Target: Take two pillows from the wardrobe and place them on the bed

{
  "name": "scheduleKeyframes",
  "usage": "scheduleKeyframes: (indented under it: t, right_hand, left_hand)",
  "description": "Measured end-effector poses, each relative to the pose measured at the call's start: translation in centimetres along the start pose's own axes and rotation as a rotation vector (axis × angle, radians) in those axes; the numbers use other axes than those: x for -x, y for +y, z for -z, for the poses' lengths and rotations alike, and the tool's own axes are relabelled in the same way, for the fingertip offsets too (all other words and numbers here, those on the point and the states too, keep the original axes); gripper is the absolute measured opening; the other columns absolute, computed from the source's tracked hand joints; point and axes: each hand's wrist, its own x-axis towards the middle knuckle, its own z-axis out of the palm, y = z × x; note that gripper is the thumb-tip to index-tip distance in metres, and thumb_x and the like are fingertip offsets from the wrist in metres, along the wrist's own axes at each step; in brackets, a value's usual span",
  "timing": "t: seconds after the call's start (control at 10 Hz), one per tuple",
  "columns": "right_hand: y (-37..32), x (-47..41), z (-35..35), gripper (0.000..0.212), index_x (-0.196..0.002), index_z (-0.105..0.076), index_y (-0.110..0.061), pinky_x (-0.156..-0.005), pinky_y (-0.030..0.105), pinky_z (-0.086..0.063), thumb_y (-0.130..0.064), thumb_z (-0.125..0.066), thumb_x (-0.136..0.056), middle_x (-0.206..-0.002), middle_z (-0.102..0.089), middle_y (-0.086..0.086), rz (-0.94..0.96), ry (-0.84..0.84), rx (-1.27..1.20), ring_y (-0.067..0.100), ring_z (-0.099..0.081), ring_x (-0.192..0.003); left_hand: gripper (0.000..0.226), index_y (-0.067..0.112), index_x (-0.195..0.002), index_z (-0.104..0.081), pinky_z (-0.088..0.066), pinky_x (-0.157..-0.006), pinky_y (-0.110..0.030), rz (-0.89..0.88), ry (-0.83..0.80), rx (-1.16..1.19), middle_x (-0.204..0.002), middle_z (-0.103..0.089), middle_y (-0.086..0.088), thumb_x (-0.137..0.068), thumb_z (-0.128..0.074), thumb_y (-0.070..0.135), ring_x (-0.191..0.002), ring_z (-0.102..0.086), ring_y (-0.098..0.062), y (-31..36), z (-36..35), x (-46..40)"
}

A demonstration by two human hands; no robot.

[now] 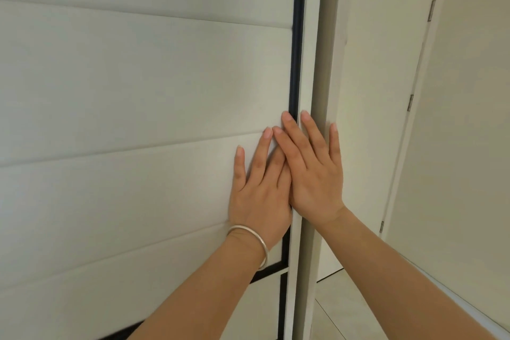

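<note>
A white panelled wardrobe door [124, 85] with horizontal grooves fills the left of the view; a dark strip [296, 36] runs down its right edge beside the white frame [313, 36]. My left hand [259, 190], with a silver bangle on the wrist, lies flat on the door near that edge, fingers spread. My right hand [311, 171] rests flat partly over the left one, its fingers across the dark strip and the frame. Neither hand holds anything. No pillows and no bed are in view.
To the right stands a cream room door [386, 91] with hinges on its right side, set in a plain wall [469, 119]. Pale floor tiles [345, 312] show at the bottom right, beside the wardrobe frame.
</note>
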Motion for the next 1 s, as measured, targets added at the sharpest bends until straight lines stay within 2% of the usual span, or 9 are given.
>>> scheduleKeyframes:
  t: [0.2,0.5,0.7,0.8,0.9,1.0]
  right_hand:
    - [0.9,0.3,0.0,0.043,-0.14,-0.035,-0.012,-0.115,0.05,-0.018,-0.019,-0.032,-0.097,-0.145,-0.037,0.005,0.008,-0.014,-0.02,0.016,-0.005,-0.146]
    - [1.8,0.6,-0.3,0.047,-0.14,-0.036,-0.014,-0.116,0.047,-0.018,-0.018,-0.04,-0.093,-0.146,-0.036,0.003,0.01,-0.017,-0.069,0.018,-0.008,-0.146]
    - [2.1,0.6,0.0,0.047,-0.141,-0.033,-0.016,-0.118,0.045,-0.015,-0.02,-0.036,-0.094,-0.148,-0.033,0.001,0.014,-0.062,-0.078,0.02,-0.01,-0.146]
    - [2.1,0.6,0.2,0.052,-0.143,-0.032,-0.017,-0.118,0.046,-0.014,-0.018,-0.04,-0.092,-0.151,-0.027,-0.001,0.022,-0.094,-0.078,0.022,-0.01,-0.147]
    - [1.6,1.0,0.8,0.05,-0.139,-0.036,-0.017,-0.117,0.046,-0.019,-0.017,-0.043,-0.09,-0.15,-0.03,0.0,-0.019,-0.115,-0.145,0.023,-0.018,-0.145]
    - [0.5,3.1,4.0,0.042,-0.127,-0.047,-0.014,-0.111,0.036,-0.031,-0.01,-0.046,-0.086,-0.138,-0.046,0.003,-0.136,-0.054,-0.305,0.017,-0.034,-0.138]
  left_hand:
    - [0.06,0.012,-0.136,-0.035,0.01,-0.115,-0.05,0.009,-0.022,0.013,-0.148,-0.042,-0.006,-0.077,-0.033,0.021,-0.144,-0.01,-0.024,0.7,-0.1,-0.3]
    - [0.06,0.013,-0.136,-0.034,0.01,-0.115,-0.05,0.018,-0.051,0.005,-0.149,-0.041,-0.005,-0.077,-0.032,0.021,-0.145,-0.005,-0.026,1.2,-0.4,-0.5]
    - [0.059,0.014,-0.137,-0.037,0.011,-0.117,-0.051,0.008,-0.043,0.008,-0.149,-0.04,-0.007,-0.078,-0.03,0.02,-0.147,0.01,-0.024,1.2,-0.8,-0.4]
    - [0.06,0.013,-0.138,-0.038,0.008,-0.117,-0.05,-0.008,-0.062,0.044,-0.15,-0.038,-0.007,-0.079,-0.034,0.022,-0.148,0.004,-0.024,1.1,-0.3,-0.5]
    - [0.063,0.014,-0.14,-0.04,-0.002,-0.118,-0.051,-0.096,-0.055,0.066,-0.154,-0.031,-0.007,-0.079,-0.04,0.027,-0.147,-0.009,-0.025,0.5,0.3,1.0]
    - [0.053,0.019,-0.135,-0.046,-0.02,-0.114,-0.051,-0.193,0.046,0.268,-0.149,-0.037,0.0,-0.082,-0.043,0.021,-0.141,-0.029,-0.023,-0.1,1.3,5.8]
